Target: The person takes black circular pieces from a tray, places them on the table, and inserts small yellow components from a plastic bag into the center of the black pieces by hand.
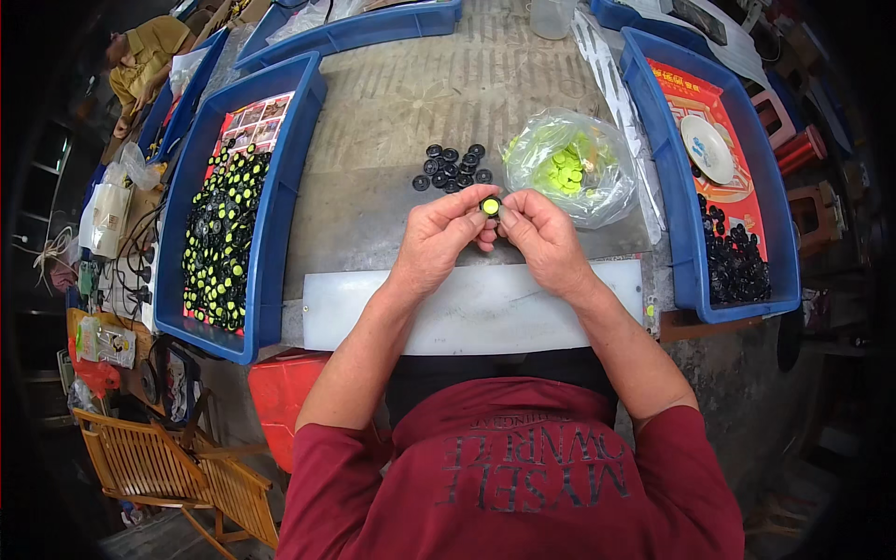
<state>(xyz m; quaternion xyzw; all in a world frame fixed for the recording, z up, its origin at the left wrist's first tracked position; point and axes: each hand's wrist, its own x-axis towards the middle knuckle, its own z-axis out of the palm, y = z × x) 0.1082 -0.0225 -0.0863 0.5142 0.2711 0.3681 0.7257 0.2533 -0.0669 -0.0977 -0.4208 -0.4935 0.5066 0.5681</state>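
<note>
**Two hands, one little cap**

Both hands meet above the worktop point(392, 121). The left hand point(439, 241) and right hand point(541, 238) pinch one small black cap with a yellow middle point(490, 205) between their fingertips. Its yellow face looks up. Loose black caps point(452, 168) lie just behind, beside a bag of yellow discs point(565, 168).

Lighting was soft, even daylight, brightest on the grey table point(448, 103) in the middle of the frame, with hardly any hard shadows. The fisheye bent straight edges near the rim, and all four corners went black. Center stayed sharp; the far edges looked dim and mushy.
</note>
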